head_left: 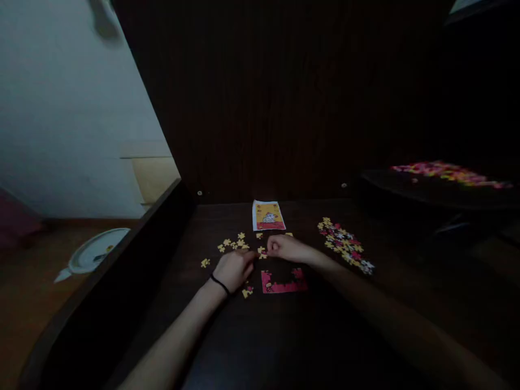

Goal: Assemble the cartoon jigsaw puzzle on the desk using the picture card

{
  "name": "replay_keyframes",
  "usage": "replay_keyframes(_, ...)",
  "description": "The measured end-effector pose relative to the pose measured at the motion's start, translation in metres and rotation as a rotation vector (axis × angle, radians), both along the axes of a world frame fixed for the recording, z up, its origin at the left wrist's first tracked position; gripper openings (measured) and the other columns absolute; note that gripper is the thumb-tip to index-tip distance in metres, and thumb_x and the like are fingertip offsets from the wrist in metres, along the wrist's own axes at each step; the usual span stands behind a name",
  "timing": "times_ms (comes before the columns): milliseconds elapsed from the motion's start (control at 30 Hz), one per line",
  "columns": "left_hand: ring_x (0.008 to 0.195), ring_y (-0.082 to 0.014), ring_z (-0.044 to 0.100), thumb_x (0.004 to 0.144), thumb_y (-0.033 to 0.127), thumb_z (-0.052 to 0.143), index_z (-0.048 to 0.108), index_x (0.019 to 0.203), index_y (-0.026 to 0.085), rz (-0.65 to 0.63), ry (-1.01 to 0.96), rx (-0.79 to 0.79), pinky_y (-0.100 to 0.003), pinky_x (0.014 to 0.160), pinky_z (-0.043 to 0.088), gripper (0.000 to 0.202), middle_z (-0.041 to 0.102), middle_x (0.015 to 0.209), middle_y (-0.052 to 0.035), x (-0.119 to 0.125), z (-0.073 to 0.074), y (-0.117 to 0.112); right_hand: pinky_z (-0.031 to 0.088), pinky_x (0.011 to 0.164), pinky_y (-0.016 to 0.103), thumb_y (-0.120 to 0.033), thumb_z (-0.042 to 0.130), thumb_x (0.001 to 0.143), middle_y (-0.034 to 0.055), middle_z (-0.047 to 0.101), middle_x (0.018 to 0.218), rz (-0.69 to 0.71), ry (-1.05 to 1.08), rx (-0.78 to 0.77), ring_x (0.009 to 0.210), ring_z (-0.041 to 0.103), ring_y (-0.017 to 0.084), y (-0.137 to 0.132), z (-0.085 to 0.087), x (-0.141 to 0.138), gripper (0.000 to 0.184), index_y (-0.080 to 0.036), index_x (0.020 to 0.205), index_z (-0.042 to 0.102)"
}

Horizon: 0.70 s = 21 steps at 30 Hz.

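White showed at my far left, where a pale oval thing lay on the brown floor. Next, on the dark tabletop, I saw loose yellow puzzle pieces scattered behind and beside the left hand, which wore a black band at the wrist. Its fingers were bent toward a small yellow cluster between both hands; from my end I could not tell whether they pinched it. Behind the cluster rested a printed picture, and nearer me a joined pink section. The right hand was curled just beside the cluster, its grip too small to make out. Farther right I had a mixed pile, then a blurred, colourful heap on something dark.
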<state>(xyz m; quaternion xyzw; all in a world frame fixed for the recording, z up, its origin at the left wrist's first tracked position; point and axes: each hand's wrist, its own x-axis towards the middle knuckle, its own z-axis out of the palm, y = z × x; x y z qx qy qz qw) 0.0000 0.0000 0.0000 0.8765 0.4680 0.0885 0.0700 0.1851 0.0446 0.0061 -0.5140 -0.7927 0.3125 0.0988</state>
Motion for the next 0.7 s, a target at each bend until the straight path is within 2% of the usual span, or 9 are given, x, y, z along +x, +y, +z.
replay_keyframes(333, 0.083, -0.0149, 0.058, 0.079, 0.016, 0.041, 0.055, 0.105, 0.024, 0.066, -0.082, 0.009, -0.023, 0.072, 0.045, 0.031, 0.062, 0.093, -0.0014, 0.002, 0.004, -0.003, 0.029, 0.05, 0.02, -0.02, 0.056, 0.071, -0.0017, 0.052, 0.064, 0.009, -0.037, 0.005, 0.056, 0.043, 0.009, 0.0, 0.004, -0.001, 0.005, -0.016, 0.072, 0.056)
replay_keyframes(567, 0.083, -0.015, 0.059, 0.079, 0.018, 0.04, 0.06, 0.093, 0.019, 0.35, -0.295, 0.152, -0.024, 0.073, 0.044, 0.024, 0.064, 0.092, -0.0023, -0.017, 0.016, 0.007, 0.03, 0.052, 0.02, -0.021, 0.055, 0.072, -0.0006, 0.054, 0.067, 0.036, -0.039, 0.026, 0.059, 0.044, 0.009, -0.001, 0.006, 0.0, 0.006, -0.015, 0.072, 0.055)
replay_keyframes(700, 0.081, -0.0153, 0.059, 0.077, 0.021, 0.042, 0.061, 0.087, 0.021, 0.499, -0.31, 0.223, -0.023, 0.068, 0.043, 0.021, 0.064, 0.09, -0.0012, -0.03, 0.024, 0.011, 0.029, 0.051, 0.02, -0.025, 0.054, 0.073, -0.0004, 0.054, 0.067, 0.032, -0.036, 0.036, 0.058, 0.044, 0.009, 0.0, 0.004, 0.001, 0.009, -0.016, 0.07, 0.055)
